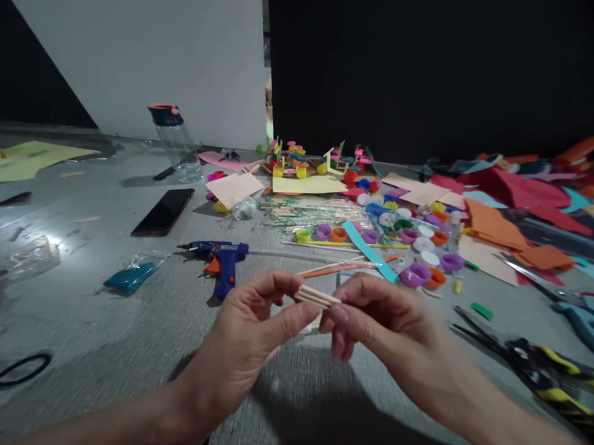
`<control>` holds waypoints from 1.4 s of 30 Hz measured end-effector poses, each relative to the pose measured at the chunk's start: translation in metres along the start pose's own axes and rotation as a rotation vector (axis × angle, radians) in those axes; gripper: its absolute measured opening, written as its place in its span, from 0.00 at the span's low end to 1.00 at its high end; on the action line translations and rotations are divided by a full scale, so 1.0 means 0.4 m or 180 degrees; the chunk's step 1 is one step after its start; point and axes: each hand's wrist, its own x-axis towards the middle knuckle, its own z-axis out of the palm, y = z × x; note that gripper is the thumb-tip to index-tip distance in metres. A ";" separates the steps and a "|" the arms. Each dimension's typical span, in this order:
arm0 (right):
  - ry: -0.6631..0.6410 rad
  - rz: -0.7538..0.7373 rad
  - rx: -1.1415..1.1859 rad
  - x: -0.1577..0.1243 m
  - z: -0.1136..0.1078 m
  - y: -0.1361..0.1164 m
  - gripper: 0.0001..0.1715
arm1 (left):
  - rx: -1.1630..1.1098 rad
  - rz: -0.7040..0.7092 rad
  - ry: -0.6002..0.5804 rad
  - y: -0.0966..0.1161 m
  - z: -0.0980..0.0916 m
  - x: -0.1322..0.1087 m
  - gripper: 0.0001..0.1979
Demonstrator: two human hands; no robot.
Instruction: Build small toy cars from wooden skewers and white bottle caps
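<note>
Grey tabletop (110, 326): streaked, glinting at left
Backdrop: white panel (177, 47), black panel (431, 71)
Left hand (253, 322): fingers clamped on wooden sticks (317, 297)
Right hand (386, 312): fingers clamped on them too

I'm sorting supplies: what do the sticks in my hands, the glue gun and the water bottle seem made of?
Sticks: probably wood, matte, from their pale tan colour.
Glue gun: likely plastic, smooth, evenly blue moulded body.
Water bottle: glossy clear plastic or glass, see-through body.

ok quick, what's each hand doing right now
Left hand: closed, pinching one end of the short pale sticks.
Right hand: closed, pinching their other end.
</note>
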 end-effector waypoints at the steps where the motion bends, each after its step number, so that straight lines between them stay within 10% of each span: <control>1: 0.0107 -0.0003 -0.0138 -0.006 -0.007 -0.002 0.13 | 0.0218 -0.0016 -0.0006 -0.006 -0.003 -0.002 0.08; 6: 0.0410 -0.0139 -0.1623 -0.040 -0.060 -0.031 0.17 | 0.2207 0.0023 -0.0054 -0.011 -0.045 -0.006 0.24; 12: 0.0052 -0.0172 -0.3112 -0.036 -0.084 -0.041 0.12 | 0.3879 0.1081 -0.0544 -0.017 -0.078 0.021 0.19; 42: -0.0154 -0.0361 -0.3970 0.015 -0.046 0.006 0.20 | 0.3889 0.1419 -0.0739 -0.071 -0.075 0.043 0.07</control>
